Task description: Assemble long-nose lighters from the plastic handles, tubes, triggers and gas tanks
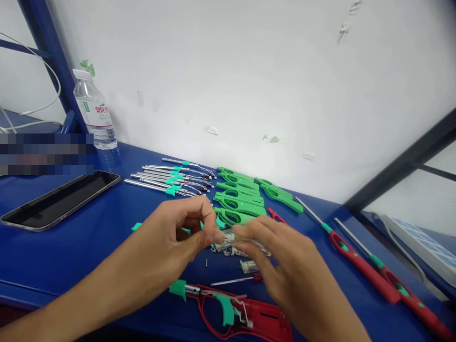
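Note:
Both hands meet over the middle of the blue table. My right hand (270, 249) pinches a small clear plastic part (228, 237) from the right. The thumb and forefinger of my left hand (194, 225) are closed at its left end; anything else between them is too small to make out. Below the hands lies an open red lighter shell (261, 316) with a metal tube, teal pieces and a white wire in it. A screwdriver (235, 281) and a tiny screw (206, 262) rest above the shell. Another clear part (247, 266) lies near my right hand.
Metal tubes with wires (167, 180) and green shells (238, 197) lie by the wall. Two red lighters (363, 266) are at the right. A phone (60, 202) and a water bottle (94, 111) are at the left.

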`<action>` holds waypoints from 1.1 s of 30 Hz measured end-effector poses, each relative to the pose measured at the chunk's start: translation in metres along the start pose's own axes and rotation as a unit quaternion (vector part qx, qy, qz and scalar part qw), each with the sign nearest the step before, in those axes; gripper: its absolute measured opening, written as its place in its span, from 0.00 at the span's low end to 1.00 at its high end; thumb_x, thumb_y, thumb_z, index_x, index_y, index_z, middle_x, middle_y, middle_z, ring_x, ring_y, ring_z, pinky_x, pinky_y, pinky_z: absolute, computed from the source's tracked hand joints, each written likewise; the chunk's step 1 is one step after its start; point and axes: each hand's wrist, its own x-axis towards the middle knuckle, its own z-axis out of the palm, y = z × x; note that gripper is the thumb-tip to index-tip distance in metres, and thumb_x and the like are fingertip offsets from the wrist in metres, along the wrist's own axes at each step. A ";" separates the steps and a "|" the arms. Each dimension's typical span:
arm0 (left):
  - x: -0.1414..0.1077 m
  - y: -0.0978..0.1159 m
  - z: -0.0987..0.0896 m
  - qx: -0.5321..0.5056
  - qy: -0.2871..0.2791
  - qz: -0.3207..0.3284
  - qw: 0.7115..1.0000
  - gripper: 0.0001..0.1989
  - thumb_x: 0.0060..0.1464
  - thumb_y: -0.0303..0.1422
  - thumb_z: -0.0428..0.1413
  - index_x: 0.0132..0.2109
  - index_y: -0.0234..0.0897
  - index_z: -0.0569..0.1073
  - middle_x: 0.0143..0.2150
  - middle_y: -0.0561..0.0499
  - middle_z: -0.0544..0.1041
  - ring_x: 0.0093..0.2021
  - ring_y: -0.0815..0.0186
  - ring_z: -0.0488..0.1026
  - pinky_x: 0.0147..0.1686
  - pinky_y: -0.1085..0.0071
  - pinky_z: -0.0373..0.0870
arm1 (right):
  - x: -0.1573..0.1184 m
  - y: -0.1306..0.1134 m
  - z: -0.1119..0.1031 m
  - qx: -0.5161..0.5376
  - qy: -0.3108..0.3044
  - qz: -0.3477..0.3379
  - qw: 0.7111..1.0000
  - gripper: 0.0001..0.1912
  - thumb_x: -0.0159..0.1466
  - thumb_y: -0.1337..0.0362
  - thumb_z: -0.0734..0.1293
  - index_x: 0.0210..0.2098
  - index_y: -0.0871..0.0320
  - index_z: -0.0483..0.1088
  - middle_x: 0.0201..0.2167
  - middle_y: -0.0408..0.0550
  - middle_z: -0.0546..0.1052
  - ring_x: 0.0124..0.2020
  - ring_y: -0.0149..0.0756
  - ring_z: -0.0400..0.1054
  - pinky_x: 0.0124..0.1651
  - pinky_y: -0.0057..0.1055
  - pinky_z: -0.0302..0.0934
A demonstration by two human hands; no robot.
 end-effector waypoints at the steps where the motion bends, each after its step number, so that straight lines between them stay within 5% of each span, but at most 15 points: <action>1: -0.001 0.000 0.004 0.002 0.002 -0.006 1.000 0.14 0.72 0.42 0.57 0.37 0.43 0.68 0.27 0.59 0.72 0.24 0.69 0.65 0.25 0.72 0.61 | -0.004 0.002 -0.007 0.017 0.017 0.009 1.000 0.06 0.78 0.65 0.68 0.46 0.45 0.74 0.41 0.37 0.85 0.38 0.42 0.83 0.43 0.36 0.76; 5: -0.010 -0.004 0.018 0.085 -0.043 0.005 0.995 0.03 0.72 0.37 0.56 0.49 0.47 0.74 0.34 0.61 0.81 0.30 0.66 0.72 0.30 0.71 0.62 | -0.019 0.010 -0.033 0.047 0.012 0.064 0.997 0.03 0.80 0.58 0.67 0.47 0.40 0.71 0.38 0.30 0.84 0.37 0.34 0.85 0.38 0.24 0.74; 9: -0.016 -0.012 0.032 0.141 -0.110 0.075 0.981 0.07 0.69 0.28 0.59 0.42 0.46 0.78 0.42 0.59 0.84 0.42 0.64 0.79 0.43 0.69 0.70 | -0.029 0.019 -0.042 0.048 -0.015 0.107 0.993 0.05 0.79 0.57 0.67 0.43 0.42 0.72 0.37 0.32 0.84 0.35 0.33 0.84 0.39 0.23 0.74; 15: -0.019 -0.021 0.051 0.199 -0.153 0.166 0.954 0.10 0.74 0.27 0.53 0.47 0.40 0.81 0.46 0.49 0.84 0.47 0.57 0.79 0.56 0.57 0.75 | -0.046 0.023 -0.033 0.092 -0.171 0.195 0.961 0.06 0.75 0.59 0.66 0.41 0.45 0.75 0.35 0.36 0.87 0.36 0.39 0.84 0.38 0.28 0.72; 21: -0.021 -0.023 0.058 0.231 -0.160 0.199 0.939 0.10 0.69 0.23 0.58 0.44 0.42 0.82 0.43 0.50 0.81 0.43 0.58 0.76 0.40 0.65 0.76 | -0.053 0.022 -0.035 0.072 -0.272 0.260 0.924 0.06 0.73 0.60 0.64 0.41 0.45 0.74 0.37 0.37 0.86 0.37 0.41 0.81 0.41 0.33 0.70; 26: -0.021 -0.028 0.065 0.239 -0.107 0.209 0.942 0.08 0.72 0.27 0.59 0.45 0.40 0.84 0.44 0.47 0.81 0.45 0.54 0.76 0.49 0.56 0.79 | -0.047 0.020 -0.035 0.069 -0.299 0.284 0.908 0.06 0.72 0.59 0.64 0.40 0.44 0.73 0.40 0.39 0.86 0.40 0.44 0.82 0.45 0.37 0.71; 33: -0.023 -0.038 0.073 0.226 -0.112 0.210 0.945 0.09 0.68 0.24 0.60 0.38 0.38 0.80 0.40 0.51 0.80 0.42 0.59 0.75 0.41 0.62 0.76 | -0.043 0.015 -0.035 0.056 -0.295 0.268 0.915 0.08 0.72 0.60 0.63 0.44 0.44 0.74 0.43 0.40 0.88 0.44 0.47 0.84 0.47 0.39 0.74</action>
